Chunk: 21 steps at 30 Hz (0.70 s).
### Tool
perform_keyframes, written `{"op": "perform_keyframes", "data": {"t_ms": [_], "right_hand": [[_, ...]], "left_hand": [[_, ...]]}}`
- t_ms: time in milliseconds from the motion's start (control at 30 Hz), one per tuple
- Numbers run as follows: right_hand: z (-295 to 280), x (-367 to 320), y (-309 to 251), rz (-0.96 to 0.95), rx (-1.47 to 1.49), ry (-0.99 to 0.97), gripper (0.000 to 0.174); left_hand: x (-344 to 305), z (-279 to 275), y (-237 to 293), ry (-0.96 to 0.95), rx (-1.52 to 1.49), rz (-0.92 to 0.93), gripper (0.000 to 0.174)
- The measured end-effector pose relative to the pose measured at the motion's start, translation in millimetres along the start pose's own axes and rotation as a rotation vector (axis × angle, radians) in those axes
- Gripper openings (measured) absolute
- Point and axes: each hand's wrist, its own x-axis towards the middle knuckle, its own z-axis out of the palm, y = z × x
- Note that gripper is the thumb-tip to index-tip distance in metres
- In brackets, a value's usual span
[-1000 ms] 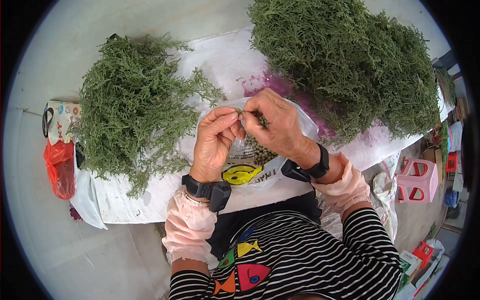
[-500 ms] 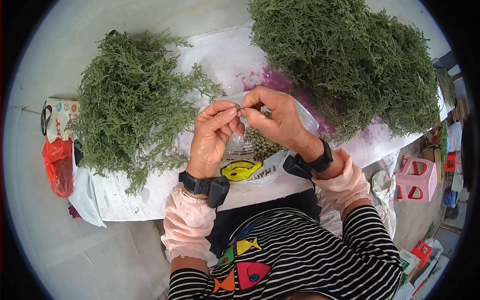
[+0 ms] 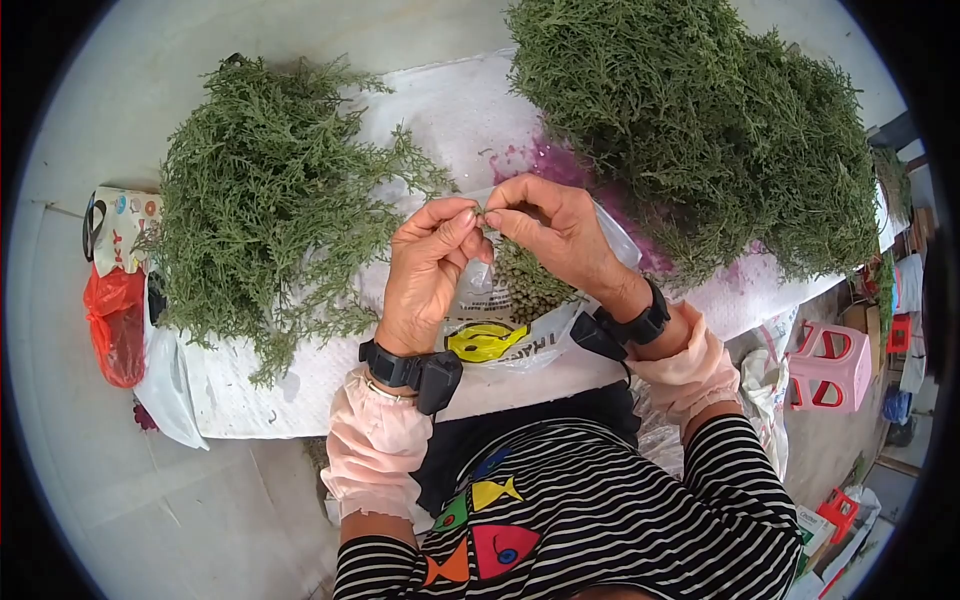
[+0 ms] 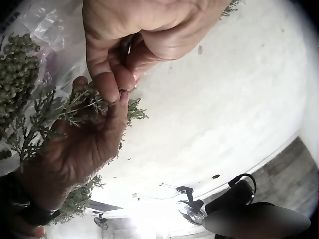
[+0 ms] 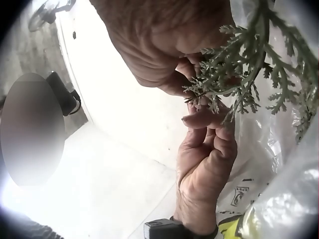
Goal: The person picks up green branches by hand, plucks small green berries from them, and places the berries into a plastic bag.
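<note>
Above a clear plastic bag (image 3: 486,342) with a yellow print, the left hand (image 3: 418,280) and right hand (image 3: 572,240) meet at their fingertips. Thumb and forefinger of each pinch part of a thin green sprig. Its leafy part (image 4: 31,130) lies along the palm side of the right hand (image 4: 82,152) in the left wrist view, while the left hand (image 4: 159,25) comes from above. The right wrist view shows leaves (image 5: 246,64) beside the right hand (image 5: 169,45), with the left hand (image 5: 202,169) below. Round green berries (image 3: 535,290) lie in the bag, partly covered by foliage.
Green branches are piled at left (image 3: 260,190) and, higher, at right (image 3: 690,130) on a white-covered table (image 3: 430,95) with purple stains (image 3: 555,165). A red bag (image 3: 115,325) hangs at its left side; a pink stool (image 3: 830,368) stands at right.
Both hands remain together at the fingertips, with the right fingers slightly shifted. More green foliage now shows over the berries below the right hand. The head view has shifted slightly.
</note>
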Motion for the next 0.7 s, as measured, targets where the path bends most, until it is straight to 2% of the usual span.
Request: {"op": "perform_keyframes", "data": {"t_ms": [333, 700], "right_hand": [[0.4, -1.2, 2.6, 0.008, -0.002, -0.025, 0.007], [-3.6, 2.2, 0.0, 0.091, 0.237, -0.101, 0.008]], "left_hand": [[-0.6, 1.6, 0.0, -0.002, 0.031, 0.004, 0.011], [-0.1, 2.1, 3.7, -0.047, 0.018, -0.028, 0.011]]}}
